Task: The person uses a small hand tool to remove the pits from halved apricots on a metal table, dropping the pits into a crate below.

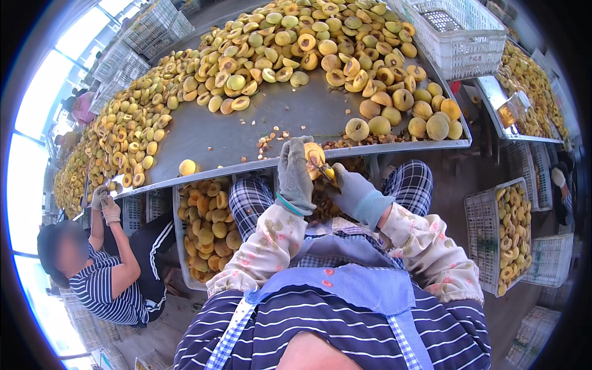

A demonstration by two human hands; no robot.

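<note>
In a grey work glove, my left hand (296,173) holds a cut yellow peach (313,152) at the table's front edge, with its cut face towards my right. My gloved right hand (355,190) grips a small hand tool with a yellow handle (329,173). The tool's thin dark metal end touches the flesh; its exact shape is hard to make out. Just beyond my hands, pit fragments (270,141) and brown scraps (384,139) lie on the metal table (208,134). Whole peaches (379,125) sit to the right, and a large heap of peach halves (273,51) spreads behind.
A raised metal rim (240,167) edges the table. Beside my left knee stands a crate of peach halves (210,231); another full crate (485,236) is at right. A white plastic crate (462,46) rests at the back right. A gloved co-worker (108,273) sits at left.
</note>
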